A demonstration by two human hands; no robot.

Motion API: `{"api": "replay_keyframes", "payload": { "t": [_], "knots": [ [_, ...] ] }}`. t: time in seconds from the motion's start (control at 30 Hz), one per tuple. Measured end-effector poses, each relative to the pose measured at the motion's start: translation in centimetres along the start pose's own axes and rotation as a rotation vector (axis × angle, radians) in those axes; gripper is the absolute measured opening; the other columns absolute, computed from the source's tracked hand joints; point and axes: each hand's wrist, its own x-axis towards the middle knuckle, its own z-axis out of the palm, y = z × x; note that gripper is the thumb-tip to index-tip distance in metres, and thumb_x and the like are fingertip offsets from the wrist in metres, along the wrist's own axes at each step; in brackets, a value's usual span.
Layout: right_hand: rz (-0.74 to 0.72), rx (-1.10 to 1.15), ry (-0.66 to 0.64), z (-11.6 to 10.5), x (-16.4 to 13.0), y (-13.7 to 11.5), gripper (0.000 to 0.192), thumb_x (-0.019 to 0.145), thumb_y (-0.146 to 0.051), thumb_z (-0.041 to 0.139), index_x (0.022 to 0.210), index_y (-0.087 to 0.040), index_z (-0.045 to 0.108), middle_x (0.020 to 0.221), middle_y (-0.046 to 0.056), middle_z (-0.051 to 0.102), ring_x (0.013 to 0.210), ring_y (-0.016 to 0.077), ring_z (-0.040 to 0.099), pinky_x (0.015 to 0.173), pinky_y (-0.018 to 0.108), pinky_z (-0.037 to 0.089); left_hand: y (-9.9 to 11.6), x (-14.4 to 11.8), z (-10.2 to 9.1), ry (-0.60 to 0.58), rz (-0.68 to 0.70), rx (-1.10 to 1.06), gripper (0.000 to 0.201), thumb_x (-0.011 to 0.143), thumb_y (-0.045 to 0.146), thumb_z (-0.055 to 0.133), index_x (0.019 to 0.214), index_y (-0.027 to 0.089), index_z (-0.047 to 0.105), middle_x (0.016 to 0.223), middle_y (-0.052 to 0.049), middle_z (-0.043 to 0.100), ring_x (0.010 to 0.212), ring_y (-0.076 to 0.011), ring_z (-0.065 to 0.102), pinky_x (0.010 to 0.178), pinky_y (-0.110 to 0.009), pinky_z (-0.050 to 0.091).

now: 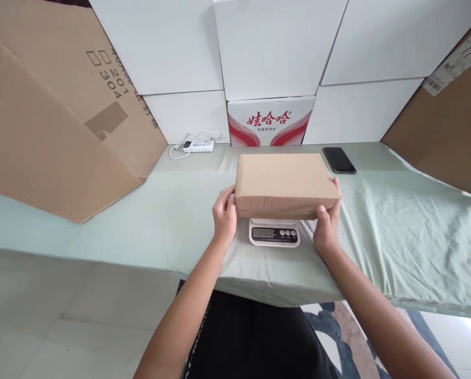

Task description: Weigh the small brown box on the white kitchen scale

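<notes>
A flat brown cardboard box (285, 176) is held level between my two hands, over a white digital kitchen scale (274, 243). My left hand (224, 215) presses on the box's left end with its fingers along the side. At the right front corner, my right hand (327, 223) grips with the thumb on the front face and the fingers round the right end. The scale's small display and buttons show in front of the box; its weighing plate is mostly hidden beneath. Whether the box touches the plate I cannot tell.
A black phone (339, 160) lies behind the box on the right. A white power strip with its cord (198, 146) is at the back left. Large cardboard cartons (54, 116) stand on both sides, and white boxes (275, 47) line the back of the pale green cloth (172, 210).
</notes>
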Motion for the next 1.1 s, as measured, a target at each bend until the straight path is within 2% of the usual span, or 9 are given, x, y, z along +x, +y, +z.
{"api": "replay_keyframes", "payload": {
  "t": [0.2, 0.4, 0.57, 0.73, 0.87, 1.1],
  "knots": [
    [0.002, 0.024, -0.003, -0.1, -0.1, 0.4, 0.087, 0.094, -0.074, 0.069, 0.170, -0.036, 0.052, 0.183, 0.007, 0.045, 0.180, 0.0408, 0.023, 0.148, 0.069, 0.008, -0.3, -0.4, 0.2, -0.058, -0.071, -0.131, 0.064, 0.109, 0.070, 0.048, 0.149, 0.029, 0.074, 0.167, -0.009, 0.069, 0.162, -0.0339, 0.058, 0.135, -0.051, 0.047],
    [0.007, 0.050, -0.020, 0.0, -0.1, 0.4, 0.084, 0.095, -0.074, 0.068, 0.168, -0.035, 0.054, 0.178, 0.008, 0.052, 0.180, 0.0391, 0.025, 0.149, 0.068, 0.005, 0.4, -0.7, 0.4, -0.172, -0.056, -0.186, 0.077, 0.105, 0.083, 0.047, 0.157, 0.030, 0.069, 0.171, -0.008, 0.066, 0.169, -0.0357, 0.050, 0.142, -0.052, 0.039],
    [0.008, 0.059, -0.032, 0.0, -0.1, 0.5, 0.086, 0.096, -0.073, 0.067, 0.171, -0.036, 0.050, 0.178, 0.006, 0.052, 0.181, 0.0361, 0.023, 0.150, 0.064, 0.005, 0.6, -0.8, 0.5, -0.176, -0.068, -0.198, 0.077, 0.105, 0.084, 0.048, 0.157, 0.031, 0.069, 0.171, -0.008, 0.065, 0.169, -0.0360, 0.050, 0.142, -0.053, 0.038],
    [0.018, 0.063, -0.027, -0.1, -0.1, 1.0, 0.088, 0.095, -0.072, 0.068, 0.174, -0.042, 0.045, 0.178, 0.004, 0.051, 0.180, 0.0354, 0.026, 0.150, 0.065, 0.008, 0.3, -0.9, 0.6, -0.190, -0.066, -0.220, 0.076, 0.106, 0.082, 0.047, 0.159, 0.032, 0.067, 0.174, -0.006, 0.063, 0.171, -0.0345, 0.047, 0.144, -0.052, 0.036],
    [0.027, 0.079, -0.032, -0.1, -0.1, 1.2, 0.087, 0.096, -0.072, 0.068, 0.174, -0.041, 0.045, 0.180, 0.004, 0.049, 0.179, 0.0346, 0.028, 0.150, 0.063, 0.010, 0.3, -1.0, 0.6, -0.204, -0.069, -0.226, 0.073, 0.108, 0.079, 0.045, 0.162, 0.034, 0.064, 0.177, -0.005, 0.060, 0.172, -0.0330, 0.045, 0.144, -0.050, 0.035],
    [0.028, 0.097, -0.033, 0.1, -0.1, 1.1, 0.082, 0.097, -0.072, 0.066, 0.171, -0.040, 0.048, 0.180, 0.005, 0.050, 0.175, 0.0372, 0.036, 0.147, 0.067, 0.019, 0.3, -1.0, 1.0, -0.183, -0.079, -0.225, 0.075, 0.107, 0.082, 0.043, 0.158, 0.033, 0.068, 0.167, -0.008, 0.069, 0.170, -0.0322, 0.050, 0.142, -0.050, 0.039]
  ]
}}
